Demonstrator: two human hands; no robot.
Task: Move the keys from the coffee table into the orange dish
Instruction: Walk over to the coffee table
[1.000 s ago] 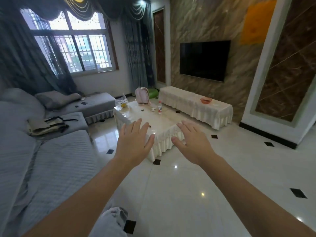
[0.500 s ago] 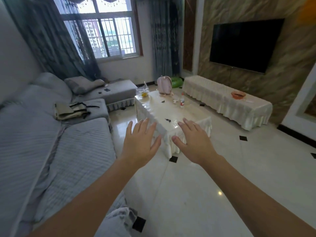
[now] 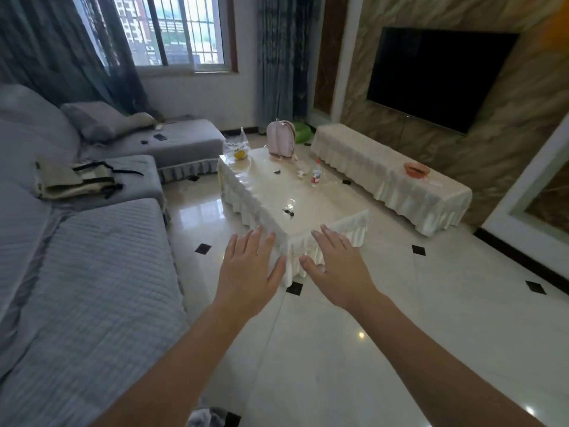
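Note:
A small dark bunch of keys (image 3: 288,212) lies on the glossy cream coffee table (image 3: 326,211), near its close end. The orange dish (image 3: 416,169) sits on the long cloth-covered bench under the TV, to the right of the table. My left hand (image 3: 250,269) and my right hand (image 3: 335,268) are stretched out in front of me, palms down, fingers spread, both holding nothing. They hover over the floor short of the table's near corner, well short of the keys.
A pink backpack (image 3: 280,139), a plastic bag with fruit (image 3: 236,149), a small bottle (image 3: 315,175) and small items stand on the table's far half. A grey sofa (image 3: 83,272) runs along the left. Shiny tiled floor (image 3: 431,303) lies between table and bench.
The view has moved closer to the coffee table and tilted down. The keys came out from behind my hands. Both hands stay open and spread.

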